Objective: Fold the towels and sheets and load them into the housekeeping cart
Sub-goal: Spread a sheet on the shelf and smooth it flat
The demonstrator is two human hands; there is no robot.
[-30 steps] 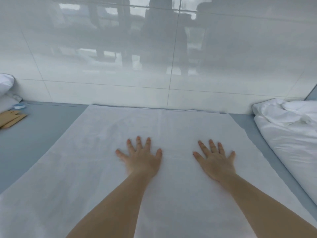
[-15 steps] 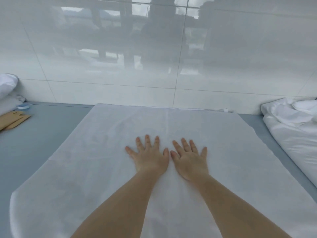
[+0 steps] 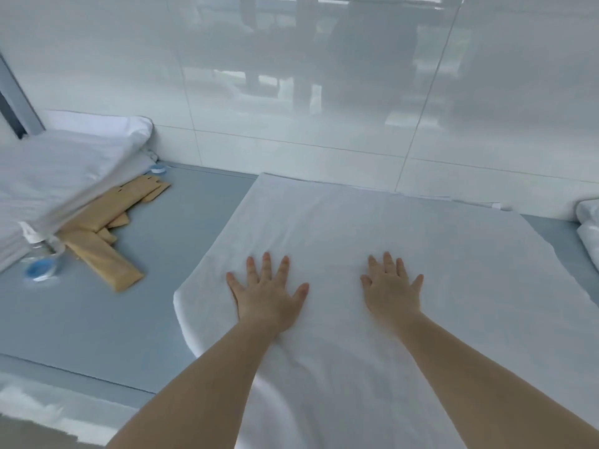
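Fingers (image 3: 266, 267) on the left hand (image 3: 267, 299) are spread wide and flat, same deal with the right hand (image 3: 390, 294), so neither one is gripping anything, they're just pressing palms-down on the white sheet (image 3: 372, 241). Using that sheet as the landmark: both hands sit on its near-middle part, left hand close to its left edge, right hand more toward its centre, well apart from each other.

The sheet lies spread on the blue-grey tabletop (image 3: 97, 319), its far edge right up against the tiled wall (image 3: 291, 92) and its near part hanging over the front edge toward the person. That's probably the main risk: with nothing pinched, the overhang could drag the cloth off the front once the palms lift, or a hard smoothing push could bunch the fabric instead of flattening it. There's already a soft rumple at the sheet's near-left corner, which would likely get folded in crooked if it's left alone.

Left of the sheet there's clutter: tan flat packets (image 3: 107, 234), a clear bottle with a blue cap (image 3: 42, 267), and a pile of white bedding (image 3: 58, 176) over them. A fold swung out that way could catch the packets or knock the bottle. Right of the sheet, more white linen (image 3: 588, 228) sits just beside its far corner, easy to snag by mistake. No cart in view.
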